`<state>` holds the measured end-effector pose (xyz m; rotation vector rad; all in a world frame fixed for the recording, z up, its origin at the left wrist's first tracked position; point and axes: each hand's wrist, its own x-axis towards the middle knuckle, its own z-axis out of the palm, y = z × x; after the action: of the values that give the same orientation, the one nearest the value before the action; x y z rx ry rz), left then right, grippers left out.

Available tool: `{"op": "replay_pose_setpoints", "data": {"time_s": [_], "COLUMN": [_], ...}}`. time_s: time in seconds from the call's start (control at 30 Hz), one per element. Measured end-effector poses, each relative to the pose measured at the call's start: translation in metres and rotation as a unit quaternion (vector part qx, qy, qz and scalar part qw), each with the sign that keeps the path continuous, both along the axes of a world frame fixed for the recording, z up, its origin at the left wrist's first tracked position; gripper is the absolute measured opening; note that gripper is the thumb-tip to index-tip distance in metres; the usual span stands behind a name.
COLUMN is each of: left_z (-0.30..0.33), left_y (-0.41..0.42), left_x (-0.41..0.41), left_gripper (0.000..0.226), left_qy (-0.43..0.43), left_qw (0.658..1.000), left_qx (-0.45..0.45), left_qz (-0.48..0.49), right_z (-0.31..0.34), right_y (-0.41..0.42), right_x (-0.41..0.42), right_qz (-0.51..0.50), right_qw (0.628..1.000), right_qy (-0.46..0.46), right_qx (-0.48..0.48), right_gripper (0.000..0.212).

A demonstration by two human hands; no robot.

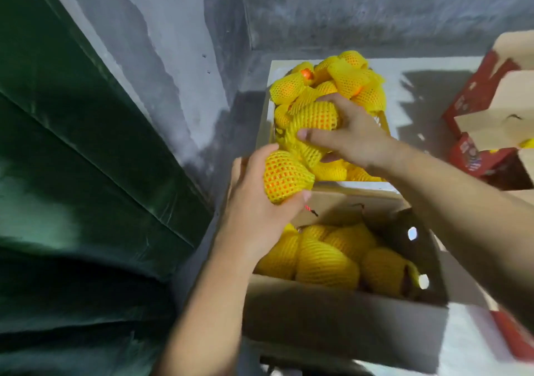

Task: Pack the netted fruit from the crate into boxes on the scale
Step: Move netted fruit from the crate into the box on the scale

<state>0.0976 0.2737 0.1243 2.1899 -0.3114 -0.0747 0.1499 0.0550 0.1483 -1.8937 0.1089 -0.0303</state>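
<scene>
The left hand (260, 202) grips a netted fruit (284, 175), orange under its yellow foam mesh, its fingers curled round the far side and the thumb pressed on the near end. It holds the fruit above the gap between the crate (385, 123) and the near cardboard box (341, 315), just beside the crate's near left corner. The right hand (351, 136) reaches into the crate from the right, its fingers clamped on a second netted fruit (316, 117), with the thumb lying across loose yellow netting below it. The two held fruits are close but apart.

The crate stands at the far side, heaped with more netted fruit and empty mesh sleeves (351, 69) (one bare orange fruit (306, 74) shows at the far left of the heap). The near box is open and already holds several netted fruits (326, 263) packed side by side; two small round holes pierce its right wall. At the far right lie folded red-and-tan cartons (488, 110). A dark green cloth (72, 173) fills the left, against a grey concrete wall (346, 6).
</scene>
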Motion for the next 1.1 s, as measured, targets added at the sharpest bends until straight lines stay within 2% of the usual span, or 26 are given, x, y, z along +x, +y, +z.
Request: {"op": "replay_pose_setpoints", "data": {"time_s": [0.13, 0.23, 0.3, 0.4, 0.43, 0.5, 0.57, 0.7, 0.77, 0.83, 0.93, 1.1], "left_z": [0.000, 0.004, 0.009, 0.013, 0.012, 0.012, 0.010, 0.010, 0.008, 0.007, 0.006, 0.001], "left_y": [0.026, 0.025, 0.022, 0.030, 0.036, 0.047, 0.055, 0.061, 0.066, 0.073, 0.083, 0.086], "left_x": [-0.025, -0.040, -0.046, -0.057, -0.061, -0.069, -0.078, -0.093, -0.096, -0.096, -0.093, -0.097], "left_gripper": [0.085, 0.095, 0.096, 0.090, 0.090, 0.085, 0.076, 0.057, 0.058, 0.066, 0.077, 0.077], "left_qy": [0.044, 0.094, 0.085, 0.029, 0.035, 0.107, 0.156, 0.108, 0.113, 0.125, 0.138, 0.165], "left_qw": [0.998, 0.988, 0.984, 0.988, 0.987, 0.967, 0.951, 0.963, 0.960, 0.959, 0.956, 0.944], "left_qx": [-0.009, 0.073, 0.097, 0.063, 0.037, -0.023, -0.059, -0.144, -0.188, -0.196, -0.198, -0.224], "left_qz": [-0.048, -0.100, -0.125, -0.135, -0.155, -0.228, -0.259, -0.201, -0.175, -0.164, -0.166, -0.175], "right_z": [0.007, -0.001, -0.006, -0.011, -0.011, -0.008, -0.005, -0.003, -0.004, -0.003, 0.000, -0.001], "right_y": [0.007, 0.023, 0.036, 0.057, 0.066, 0.083, 0.100, 0.126, 0.133, 0.136, 0.139, 0.148], "right_x": [-0.075, -0.122, -0.144, -0.165, -0.170, -0.177, -0.180, -0.183, -0.185, -0.186, -0.189, -0.194], "right_qz": [-0.064, -0.101, -0.119, -0.125, -0.118, -0.102, -0.091, -0.098, -0.096, -0.099, -0.089, -0.091], "right_qw": [0.976, 0.958, 0.954, 0.947, 0.944, 0.944, 0.945, 0.943, 0.947, 0.948, 0.949, 0.970], "right_qy": [-0.017, -0.024, -0.024, -0.025, -0.023, -0.014, -0.011, -0.012, 0.005, 0.014, -0.010, -0.050], "right_qx": [0.209, 0.269, 0.276, 0.296, 0.307, 0.313, 0.314, 0.318, 0.307, 0.300, 0.301, 0.220], "right_gripper": [0.050, 0.043, 0.042, 0.043, 0.043, 0.043, 0.039, 0.017, 0.009, 0.016, 0.013, 0.016]}}
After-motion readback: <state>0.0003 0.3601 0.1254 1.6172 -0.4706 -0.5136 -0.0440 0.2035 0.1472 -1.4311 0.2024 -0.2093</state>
